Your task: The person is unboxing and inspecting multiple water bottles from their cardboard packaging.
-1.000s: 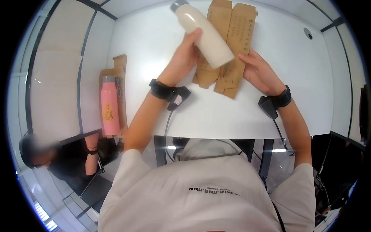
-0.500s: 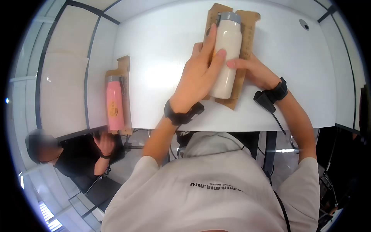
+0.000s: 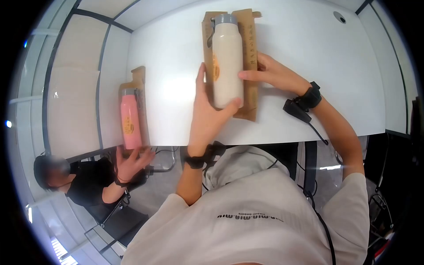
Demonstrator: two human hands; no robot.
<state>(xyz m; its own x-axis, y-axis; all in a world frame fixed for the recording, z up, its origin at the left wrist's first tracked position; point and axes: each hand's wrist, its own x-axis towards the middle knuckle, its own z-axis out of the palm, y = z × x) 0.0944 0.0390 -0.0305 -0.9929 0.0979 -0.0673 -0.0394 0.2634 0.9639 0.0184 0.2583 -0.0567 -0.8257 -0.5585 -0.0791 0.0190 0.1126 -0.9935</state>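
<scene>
A cream bottle (image 3: pixel 228 66) with a grey lid and an orange label lies on a flattened brown cardboard box (image 3: pixel 251 88) on the white table. My left hand (image 3: pixel 207 112) is at the bottle's lower left, its thumb on the bottle's base and its fingers along the cardboard's left edge. From the right, my right hand (image 3: pixel 276 75) has its thumb on the bottle's side and its other fingers at the cardboard's right edge, partly hidden. Both hands grip bottle and cardboard together.
On the left, a pink bottle (image 3: pixel 130 119) lies on another brown cardboard box (image 3: pixel 139 79). A co-worker in black (image 3: pixel 90 181) sits at the lower left, a hand (image 3: pixel 130 163) near that bottle's base. The white table (image 3: pixel 318 57) has a round cable hole (image 3: pixel 339 17) at the back right.
The cream bottle and cardboard have shifted left and become more upright in view. My left hand has slid down from the bottle's middle to its base. The co-worker's hand has moved right.
</scene>
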